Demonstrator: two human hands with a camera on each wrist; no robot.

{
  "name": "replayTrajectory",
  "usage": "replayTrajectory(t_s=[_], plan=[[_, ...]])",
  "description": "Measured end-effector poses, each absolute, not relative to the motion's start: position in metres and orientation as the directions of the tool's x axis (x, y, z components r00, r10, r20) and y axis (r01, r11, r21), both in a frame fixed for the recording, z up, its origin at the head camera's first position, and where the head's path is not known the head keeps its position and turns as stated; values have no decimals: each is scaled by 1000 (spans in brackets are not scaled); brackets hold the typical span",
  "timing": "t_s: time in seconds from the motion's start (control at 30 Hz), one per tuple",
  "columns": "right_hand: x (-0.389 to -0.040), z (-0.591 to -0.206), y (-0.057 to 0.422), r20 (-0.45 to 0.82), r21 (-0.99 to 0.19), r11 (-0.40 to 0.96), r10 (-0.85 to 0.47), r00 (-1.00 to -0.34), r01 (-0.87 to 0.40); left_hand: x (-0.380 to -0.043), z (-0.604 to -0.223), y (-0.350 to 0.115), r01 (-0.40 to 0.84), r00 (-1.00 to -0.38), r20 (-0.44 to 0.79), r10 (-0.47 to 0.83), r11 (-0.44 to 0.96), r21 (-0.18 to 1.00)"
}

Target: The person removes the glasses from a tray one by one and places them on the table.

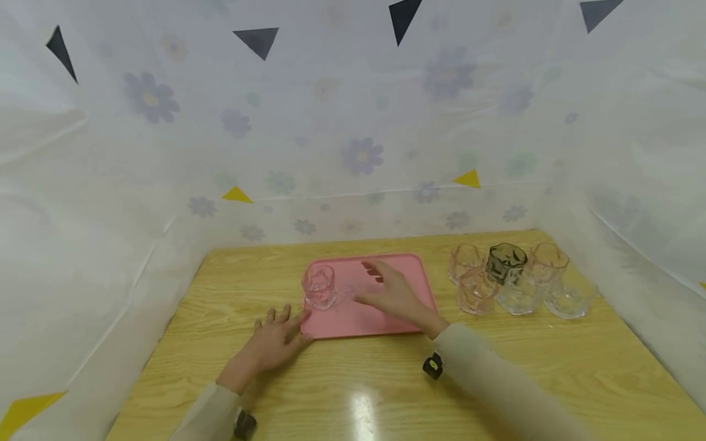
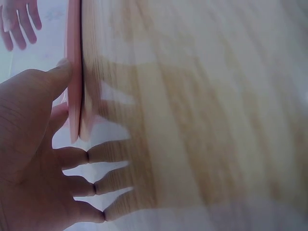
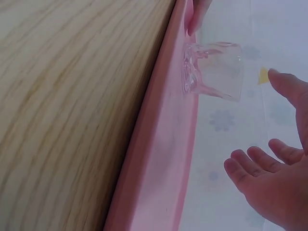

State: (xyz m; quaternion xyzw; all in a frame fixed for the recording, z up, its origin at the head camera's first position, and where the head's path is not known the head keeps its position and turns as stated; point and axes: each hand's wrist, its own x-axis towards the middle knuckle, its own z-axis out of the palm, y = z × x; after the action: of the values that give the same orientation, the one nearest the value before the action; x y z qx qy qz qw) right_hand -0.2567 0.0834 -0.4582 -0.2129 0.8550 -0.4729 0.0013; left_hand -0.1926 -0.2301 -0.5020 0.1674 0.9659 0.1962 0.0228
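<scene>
A pink tray (image 1: 380,324) lies on the wooden table, with one clear glass cup (image 1: 320,288) upright near its left end. In the right wrist view, this cup (image 3: 219,72) is apart from my right hand. My left hand (image 1: 276,343) rests at the tray's front left corner, fingers spread on the tabletop. Its thumb (image 2: 60,74) touches the tray's rim (image 2: 74,96) in the left wrist view. Above the right half of the tray hovers my right hand (image 1: 394,294), thumb and fingers apart, with nothing between them.
Several glass cups stand grouped on the table's right side: pinkish ones (image 1: 477,293), a dark grey one (image 1: 506,263) and clear ones (image 1: 518,294). Pale flower-printed sheeting (image 1: 358,122) walls in the back and sides of the table (image 1: 353,380).
</scene>
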Motion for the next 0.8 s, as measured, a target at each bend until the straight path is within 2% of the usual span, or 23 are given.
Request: replayTrajectory(t_s=[0.1,0.37,0.57,0.8], plan=[[-258,-461,71,186,-820,450,-375,-908,-354,-194,-509,-232,333,-939,52,340,861,383],[-272,-474,47,164,-815,458,-405,-900,-355,-189,-488,-226,296,-942,-32,334,872,389],[-280,-481,36,137,-820,454,-436,-890,-348,-189,-492,-227,317,-940,16,342,852,417],[-284,-488,25,141,-826,435,-456,-879,-358,-189,-487,-226,284,-943,-50,328,878,386]])
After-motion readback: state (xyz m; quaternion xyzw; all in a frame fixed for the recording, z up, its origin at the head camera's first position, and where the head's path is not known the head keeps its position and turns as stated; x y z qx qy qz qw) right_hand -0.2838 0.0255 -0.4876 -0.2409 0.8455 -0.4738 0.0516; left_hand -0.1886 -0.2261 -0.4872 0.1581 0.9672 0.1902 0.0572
